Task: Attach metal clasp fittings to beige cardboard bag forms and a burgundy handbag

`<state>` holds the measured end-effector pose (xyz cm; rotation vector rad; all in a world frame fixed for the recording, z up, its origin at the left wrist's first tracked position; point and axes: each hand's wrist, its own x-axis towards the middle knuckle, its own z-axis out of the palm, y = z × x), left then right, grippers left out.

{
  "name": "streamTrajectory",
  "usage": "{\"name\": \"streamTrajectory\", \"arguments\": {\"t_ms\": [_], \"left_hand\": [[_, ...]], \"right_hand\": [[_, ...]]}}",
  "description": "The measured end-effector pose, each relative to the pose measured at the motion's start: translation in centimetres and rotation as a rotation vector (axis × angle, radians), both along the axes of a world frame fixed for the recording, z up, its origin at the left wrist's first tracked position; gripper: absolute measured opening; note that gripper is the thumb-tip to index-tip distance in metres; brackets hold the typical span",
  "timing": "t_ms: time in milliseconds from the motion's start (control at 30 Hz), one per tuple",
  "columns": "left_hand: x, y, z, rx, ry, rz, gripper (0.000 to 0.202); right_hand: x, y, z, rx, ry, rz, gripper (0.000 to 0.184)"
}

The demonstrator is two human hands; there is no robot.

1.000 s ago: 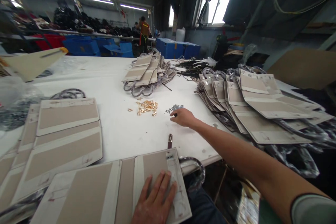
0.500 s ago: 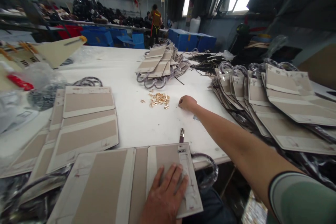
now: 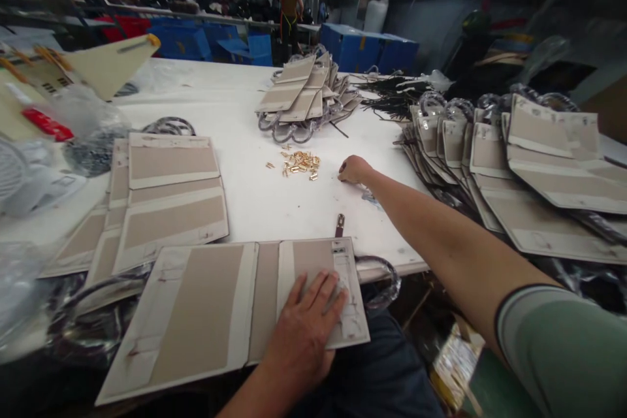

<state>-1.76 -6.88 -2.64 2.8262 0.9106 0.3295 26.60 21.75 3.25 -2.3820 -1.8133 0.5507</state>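
Left hand [image 3: 308, 323] flat on the opened panel [image 3: 215, 300] in the lower middle of the frame, fingers slightly apart, clamped on nothing; right hand [image 3: 353, 170] near the centre of the frame, low over the counter [image 3: 264, 209], just right of the gold pieces [image 3: 302, 163], thumb and fingers drawn close; cannot tell what, if anything, between the fingertips; just below the wrist, a grey patch [image 3: 369, 196], pieces or a mark, too blurred to tell.

On the panel, a small grey fitting [image 3: 337, 247] at the upper right corner; past the upper edge, a strap tab [image 3: 339, 225]; at the right, a plastic-wrapped handle [image 3: 386, 281]; lower right corner out over the trousers [image 3: 386, 359], beyond the counter's edge.

For good handling, by the look of it: press evenly with the left palm, so as to stop the panel from sliding or tipping toward the lap; leave the fingertips clear of the fitting; with the right hand, pinch any small piece lightly, one at a time, and lift straight up rather than drag; avoid scattering the gold pieces; pass clear of the strap tab; mind the elbow beside the stack of panels [image 3: 548, 157] at the right of the frame.
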Motion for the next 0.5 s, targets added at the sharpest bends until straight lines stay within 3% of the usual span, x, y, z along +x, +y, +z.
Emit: {"name": "streamTrajectory", "arguments": {"t_ms": [133,200,300,400,500], "left_hand": [[0.1,0.1,0.1,-0.045,-0.032,-0.010,0.070],[0.1,0.1,0.2,-0.056,-0.033,-0.011,0.072],[0.1,0.0,0.4,-0.070,-0.029,-0.012,0.075],[0.3,-0.1,0.8,-0.071,-0.025,-0.009,0.074],[0.5,-0.3,1.2,-0.056,-0.029,-0.004,0.075]], "right_hand": [[0.6,-2.9,2.1,0.053,0.068,0.016,0.024],[0.5,-6.2,3.6,0.095,0.179,0.065,0.019],[-0.5,-13.2,5.0,0.080,0.477,0.161,0.013],[-2.4,-20.4,4.0,-0.069,0.704,0.159,0.008],[-4.1,-24.7,1.6,-0.140,0.851,0.083,0.008]]}}
